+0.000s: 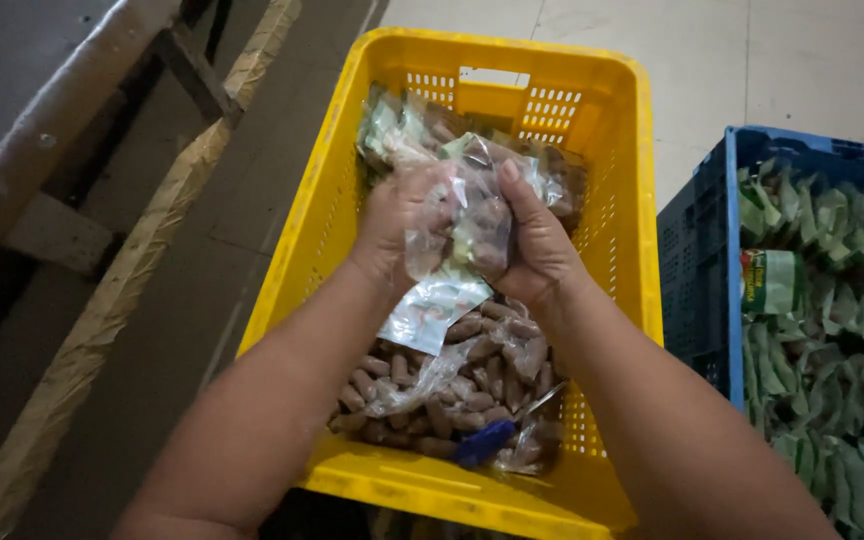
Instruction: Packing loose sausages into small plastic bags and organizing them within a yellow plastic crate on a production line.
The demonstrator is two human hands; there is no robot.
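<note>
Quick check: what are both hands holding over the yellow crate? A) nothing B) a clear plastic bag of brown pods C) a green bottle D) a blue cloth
B: the left hand and right hand both grip a clear plastic bag of brown pods above the yellow crate, which holds more such bags.

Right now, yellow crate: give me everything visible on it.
The yellow crate looks like moulded plastic, rectangular, with perforated walls and a handle slot in the far wall. It sits on the floor beside a blue crate. It holds clear bags of brown pods. The left hand and right hand hold one bag above it, not touching the crate.
</note>
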